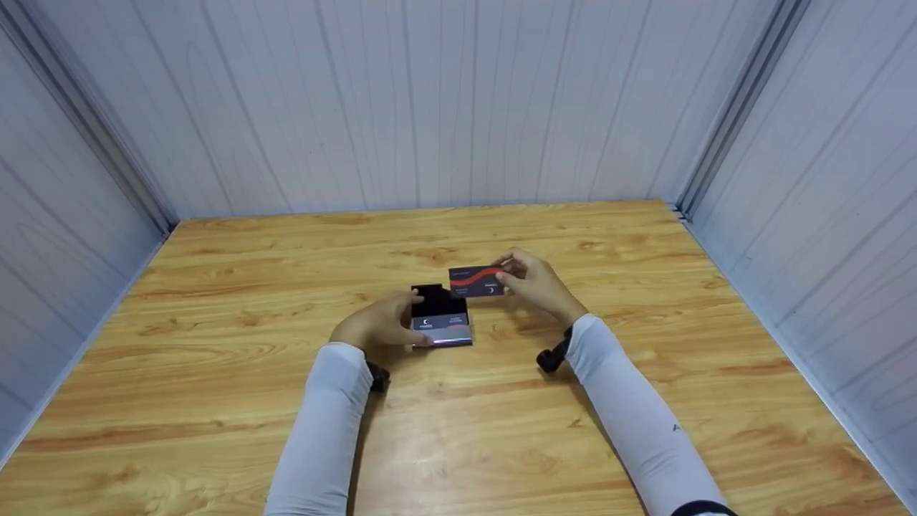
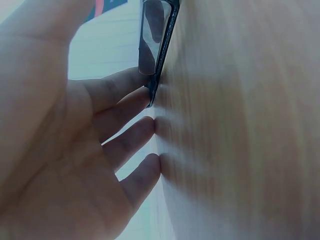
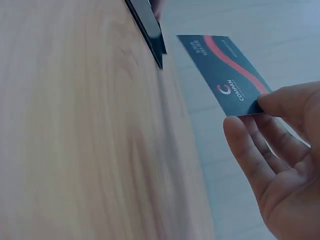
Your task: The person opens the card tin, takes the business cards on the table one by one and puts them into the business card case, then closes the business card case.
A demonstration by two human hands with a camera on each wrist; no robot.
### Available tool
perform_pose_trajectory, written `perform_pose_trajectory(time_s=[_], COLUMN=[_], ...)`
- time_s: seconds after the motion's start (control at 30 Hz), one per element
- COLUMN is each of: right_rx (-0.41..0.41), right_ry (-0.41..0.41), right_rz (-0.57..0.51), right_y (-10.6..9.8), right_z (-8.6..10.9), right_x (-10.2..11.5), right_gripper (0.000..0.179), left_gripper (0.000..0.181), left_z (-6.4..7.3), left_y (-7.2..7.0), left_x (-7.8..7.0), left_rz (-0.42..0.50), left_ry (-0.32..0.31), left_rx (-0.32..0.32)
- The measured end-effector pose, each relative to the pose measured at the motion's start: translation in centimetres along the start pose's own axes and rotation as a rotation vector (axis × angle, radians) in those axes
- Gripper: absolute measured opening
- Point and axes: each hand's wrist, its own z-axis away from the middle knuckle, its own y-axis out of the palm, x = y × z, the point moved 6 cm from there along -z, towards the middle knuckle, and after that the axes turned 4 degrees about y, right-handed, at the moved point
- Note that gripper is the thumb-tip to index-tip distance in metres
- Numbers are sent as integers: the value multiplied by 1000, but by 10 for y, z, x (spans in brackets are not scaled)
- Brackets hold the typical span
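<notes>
Between the thumb and fingers of my right hand (image 1: 534,287), a dark business card (image 3: 225,75) with a red wave is pinched by one end. It is raised above the table, just right of the open business card case (image 1: 440,333). That case lies on the wood with its black lid folded back, and cards with the same dark and red print show inside. My left hand (image 1: 380,322) holds the case at its left side, thumb by the front edge and fingers by the lid. In the left wrist view, the left hand's other fingertips (image 2: 150,162) touch the table.
The wood-grain table (image 1: 466,444) reaches back to a pale panelled wall (image 1: 444,107), with similar panels at left and right. A dark wrist camera (image 1: 551,358) sits under the right wrist, and another camera (image 1: 378,378) under the left.
</notes>
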Motion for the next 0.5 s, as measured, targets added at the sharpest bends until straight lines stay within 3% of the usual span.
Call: perform_pose_trajectory(time_s=[0.37,0.5], right_rx=[30,39], right_ry=[-89,-101], right_rz=[123,127], right_y=[39,47], right_z=[1,1], right_x=[18,21], right_gripper=[19,17], left_gripper=[93,83], left_z=[-2,-3], left_y=[-1,-2], left_x=[-1,-2], left_rz=[14,13], left_ry=[13,23], left_rx=[-11,-13])
